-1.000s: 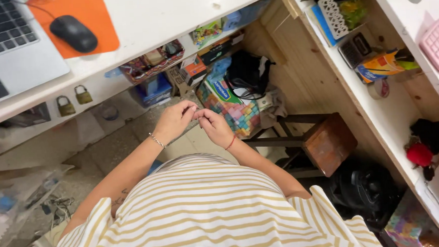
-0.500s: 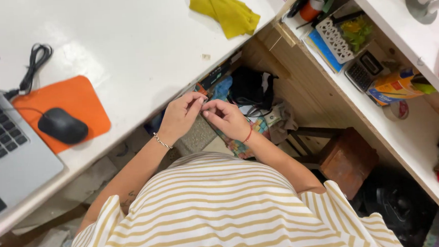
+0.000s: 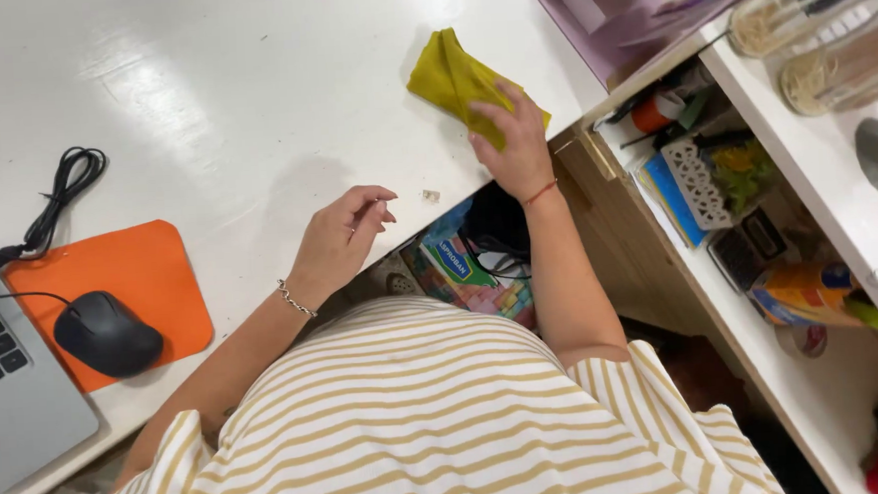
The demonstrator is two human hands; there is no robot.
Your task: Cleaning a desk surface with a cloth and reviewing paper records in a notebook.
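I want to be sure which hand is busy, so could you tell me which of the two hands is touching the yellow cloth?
The right hand: it rests on the yellow cloth, while the left hand hovers apart.

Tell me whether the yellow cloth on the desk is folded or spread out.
Folded. The yellow cloth lies bunched in a narrow, layered strip on the white desk, under the right hand.

A glossy white desk (image 3: 231,98) carries a crumpled yellow cloth (image 3: 455,81), an orange mouse pad (image 3: 150,282) under a black mouse (image 3: 106,333), a coiled black cable (image 3: 61,192) and a grey laptop (image 3: 6,400).
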